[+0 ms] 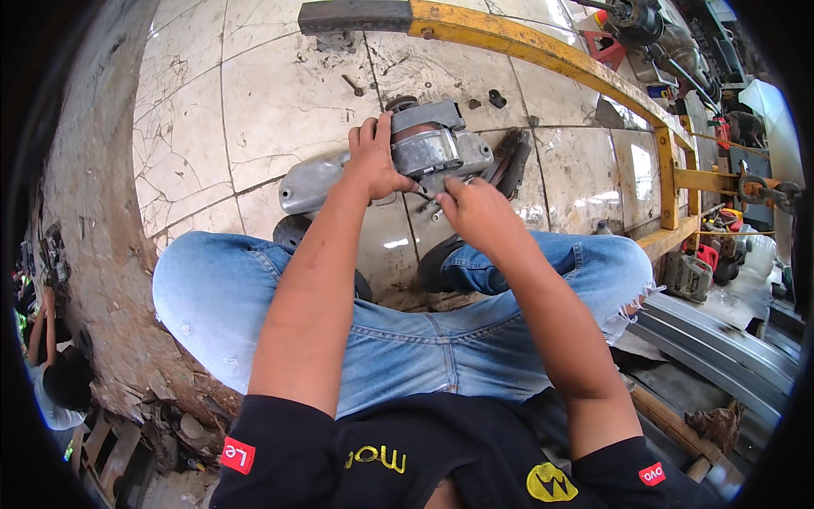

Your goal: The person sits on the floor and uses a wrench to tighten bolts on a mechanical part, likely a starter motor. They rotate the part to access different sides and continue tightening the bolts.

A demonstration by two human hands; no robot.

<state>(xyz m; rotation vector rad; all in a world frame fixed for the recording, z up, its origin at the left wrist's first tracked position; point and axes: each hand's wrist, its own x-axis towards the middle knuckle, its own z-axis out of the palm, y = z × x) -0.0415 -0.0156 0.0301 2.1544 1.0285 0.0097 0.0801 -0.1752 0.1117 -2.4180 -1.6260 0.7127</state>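
Observation:
A grey cast-metal machine part (426,151) with a rounded housing lies on the tiled floor between my feet. On its left side, my left hand (373,161) grips it, fingers over the top and thumb pointing toward its near edge. My right hand (480,212) is closed at that near edge, around a slim metal tool (437,215) whose shiny end pokes out beside the fingers. Most of the tool is hidden, so its kind cannot be told. A flat grey metal arm (303,185) extends left from under my left forearm.
A yellow steel frame (543,55) crosses the far side and bends down at the right. A bolt (353,85) and a small black piece (497,98) lie on the tiles. Metal channels (721,348) are at right. Another person (64,382) is at far left.

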